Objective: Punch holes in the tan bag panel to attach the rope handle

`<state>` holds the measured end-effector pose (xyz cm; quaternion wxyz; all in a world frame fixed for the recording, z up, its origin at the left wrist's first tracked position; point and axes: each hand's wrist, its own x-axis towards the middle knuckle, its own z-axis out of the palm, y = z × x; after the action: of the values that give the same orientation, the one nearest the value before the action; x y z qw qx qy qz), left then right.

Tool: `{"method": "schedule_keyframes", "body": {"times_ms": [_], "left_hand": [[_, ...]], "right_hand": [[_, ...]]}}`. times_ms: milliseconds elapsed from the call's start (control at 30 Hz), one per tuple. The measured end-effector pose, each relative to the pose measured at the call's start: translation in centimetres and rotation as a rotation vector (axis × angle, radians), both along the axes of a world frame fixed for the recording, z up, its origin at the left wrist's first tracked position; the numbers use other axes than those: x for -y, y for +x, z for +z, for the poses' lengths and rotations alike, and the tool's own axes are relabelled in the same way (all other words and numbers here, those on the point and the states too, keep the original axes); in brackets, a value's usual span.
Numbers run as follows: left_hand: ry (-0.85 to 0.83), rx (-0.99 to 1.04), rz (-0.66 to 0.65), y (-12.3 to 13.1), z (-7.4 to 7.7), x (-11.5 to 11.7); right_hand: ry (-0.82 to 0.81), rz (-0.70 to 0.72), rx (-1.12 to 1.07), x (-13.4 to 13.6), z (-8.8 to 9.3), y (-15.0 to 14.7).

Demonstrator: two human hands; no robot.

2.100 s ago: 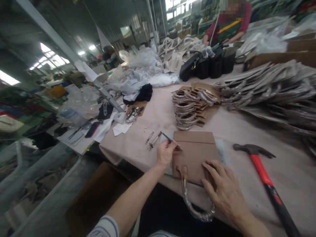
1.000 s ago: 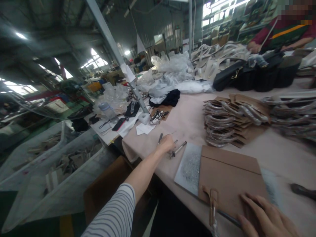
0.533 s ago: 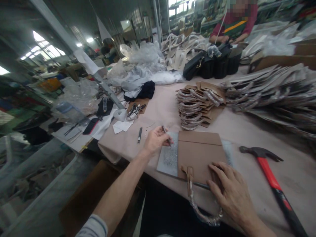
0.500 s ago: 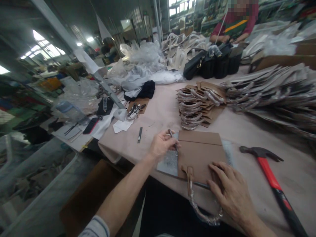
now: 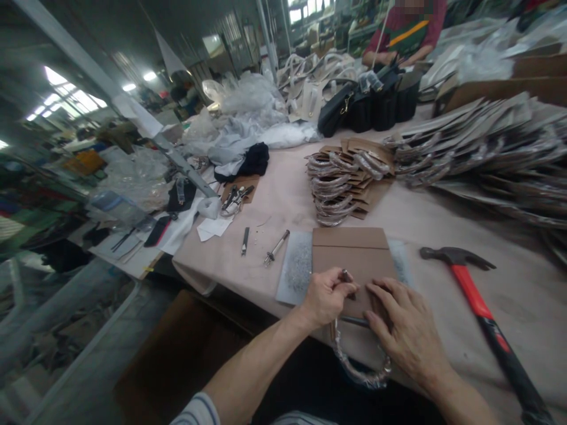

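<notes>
A flat brown bag panel [image 5: 352, 254] lies on a grey metal plate [image 5: 295, 268] at the table's near edge. Its plastic-wrapped handle [image 5: 361, 372] hangs over the edge. My left hand [image 5: 325, 295] is closed around a thin metal punch [image 5: 345, 277], which stands upright on the panel near the handle tab. My right hand [image 5: 405, 330] lies on the panel's near right part with its fingers spread flat.
A red-handled hammer [image 5: 481, 313] lies to the right. Two metal tools [image 5: 274, 249] lie left of the plate. A stack of brown panels with wrapped handles [image 5: 345, 180] sits behind, larger piles [image 5: 482, 153] to the right. A person [image 5: 405, 32] works at the far end.
My left hand reached left to the loose tools, picked up a thin punch and brought it back onto the panel near the handle tab. My right hand stayed pressed on the panel.
</notes>
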<state>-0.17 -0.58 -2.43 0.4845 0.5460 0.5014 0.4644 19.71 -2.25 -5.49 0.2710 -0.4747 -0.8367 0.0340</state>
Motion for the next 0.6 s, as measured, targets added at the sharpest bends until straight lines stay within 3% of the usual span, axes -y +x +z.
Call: {"method": "schedule_keyframes", "body": {"times_ms": [333, 600], "left_hand": [[0.101, -0.136, -0.02, 0.1, -0.8, 0.0], [0.494, -0.392, -0.057, 0.0, -1.7, 0.6]], "right_hand": [[-0.002, 0.006, -0.006, 0.0, -0.2, 0.1], [0.024, 0.046, -0.148, -0.2, 0.0, 0.7]]}}
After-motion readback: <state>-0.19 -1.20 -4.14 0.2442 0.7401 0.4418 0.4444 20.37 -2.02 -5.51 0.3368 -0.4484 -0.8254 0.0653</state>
